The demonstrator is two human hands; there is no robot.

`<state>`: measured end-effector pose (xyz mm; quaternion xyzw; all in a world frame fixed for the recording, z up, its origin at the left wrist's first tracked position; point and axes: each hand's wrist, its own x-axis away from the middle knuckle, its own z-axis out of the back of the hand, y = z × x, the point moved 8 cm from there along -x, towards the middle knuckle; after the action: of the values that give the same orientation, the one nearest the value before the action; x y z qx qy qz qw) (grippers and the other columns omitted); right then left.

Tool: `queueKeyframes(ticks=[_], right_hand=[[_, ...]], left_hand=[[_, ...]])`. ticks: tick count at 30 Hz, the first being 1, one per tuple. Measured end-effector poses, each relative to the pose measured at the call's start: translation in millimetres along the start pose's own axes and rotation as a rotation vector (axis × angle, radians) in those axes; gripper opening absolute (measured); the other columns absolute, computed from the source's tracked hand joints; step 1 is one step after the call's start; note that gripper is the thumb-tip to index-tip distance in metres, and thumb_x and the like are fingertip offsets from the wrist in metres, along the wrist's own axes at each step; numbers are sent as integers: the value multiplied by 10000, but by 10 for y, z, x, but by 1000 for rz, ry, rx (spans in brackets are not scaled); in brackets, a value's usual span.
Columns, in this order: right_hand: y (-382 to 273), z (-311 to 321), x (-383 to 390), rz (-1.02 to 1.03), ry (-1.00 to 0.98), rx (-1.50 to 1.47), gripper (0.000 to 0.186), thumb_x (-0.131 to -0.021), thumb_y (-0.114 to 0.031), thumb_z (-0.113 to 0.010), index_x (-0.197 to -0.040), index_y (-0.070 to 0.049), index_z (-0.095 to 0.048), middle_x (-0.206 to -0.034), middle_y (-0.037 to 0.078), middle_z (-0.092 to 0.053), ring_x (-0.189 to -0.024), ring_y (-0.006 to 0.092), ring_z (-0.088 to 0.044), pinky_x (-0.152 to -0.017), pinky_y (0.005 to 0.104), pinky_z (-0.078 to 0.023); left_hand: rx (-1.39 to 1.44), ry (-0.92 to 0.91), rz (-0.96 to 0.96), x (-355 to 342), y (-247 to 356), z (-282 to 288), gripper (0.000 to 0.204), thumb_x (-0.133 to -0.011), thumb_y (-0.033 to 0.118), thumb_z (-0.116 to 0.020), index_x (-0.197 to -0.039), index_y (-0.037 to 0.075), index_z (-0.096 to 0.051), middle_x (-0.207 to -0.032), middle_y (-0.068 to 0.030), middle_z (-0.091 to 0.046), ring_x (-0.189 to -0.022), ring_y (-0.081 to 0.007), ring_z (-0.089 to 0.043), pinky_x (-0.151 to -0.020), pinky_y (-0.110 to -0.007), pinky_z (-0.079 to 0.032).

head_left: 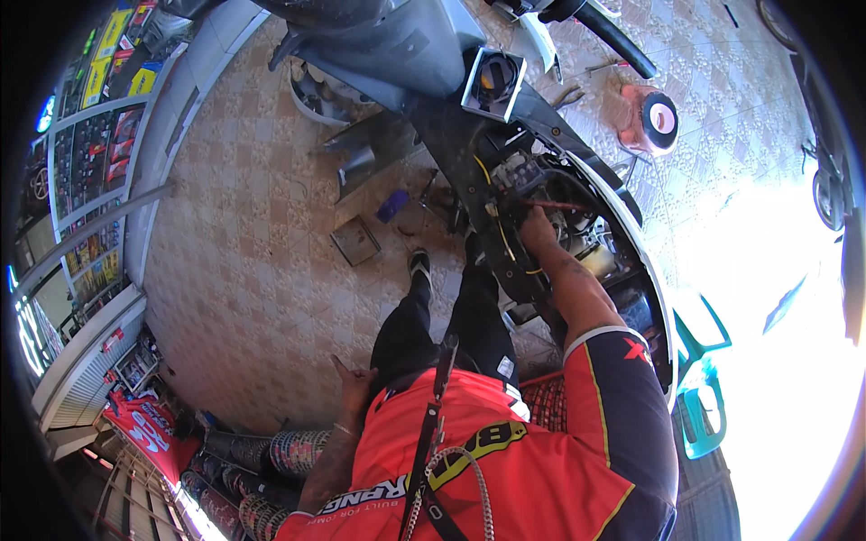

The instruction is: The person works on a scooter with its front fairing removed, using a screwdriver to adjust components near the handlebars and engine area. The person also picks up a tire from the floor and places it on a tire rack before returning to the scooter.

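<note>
My right hand point(541, 225) reaches into the uncovered body of a scooter point(505, 180), fingers curled among dark parts beside a thin reddish piece point(568, 207); what they grip is hidden. A yellow cable point(482, 171) runs along the frame left of it, and a pale container point(595, 261) sits below the hand. My left hand point(355, 379) is low by my left hip, index finger stretched out, with nothing visible in it. An open box with a dark round part point(494, 83) rests on the scooter's upper panel.
Loose body panels point(356, 162), a blue item point(392, 205), a metal tray point(355, 240) and tools lie on the tiled floor. A pink roll point(648, 120) is at the upper right, green plastic chairs point(702, 406) at the right, stacked tyres point(236, 455) lower left, and display shelves point(90, 162) left.
</note>
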<state>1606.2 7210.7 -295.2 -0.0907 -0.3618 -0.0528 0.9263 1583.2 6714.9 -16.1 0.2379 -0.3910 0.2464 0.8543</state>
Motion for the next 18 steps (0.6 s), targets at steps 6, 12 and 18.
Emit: queueKeyframes(ticks=[6,12,18], right_hand=[[347,-242,-70,-457,101,-953,428,-885,-124,-420,-1291,-10,-492,-1237,244,-546,-1221,403,-461,-1020,453,-391],[401,-909,-499,-273,273,-802,427,-904,-107,-402,-1326,-41,-405,-1255,266,-542,-1195,444,-487,-1001,479,-398],[150,-801,-476,-69,16,-181,386,-892,-147,-447,-1240,-14,-547,-1286,187,-550,-1209,353,-482,-1029,412,-380]], left_hand=[[21,-41,3,-189,-88,-32,1142,-801,61,-722,-1476,49,199,-739,-48,-593,-657,-140,-556,-650,-285,-477],[41,-27,-42,-208,-117,-24,1153,-796,63,-728,-1474,47,205,-734,-39,-583,-657,-133,-550,-651,-275,-480],[42,-39,-52,-160,-97,-24,1148,-793,58,-723,-1469,29,204,-738,-32,-581,-658,-127,-544,-665,-265,-480]])
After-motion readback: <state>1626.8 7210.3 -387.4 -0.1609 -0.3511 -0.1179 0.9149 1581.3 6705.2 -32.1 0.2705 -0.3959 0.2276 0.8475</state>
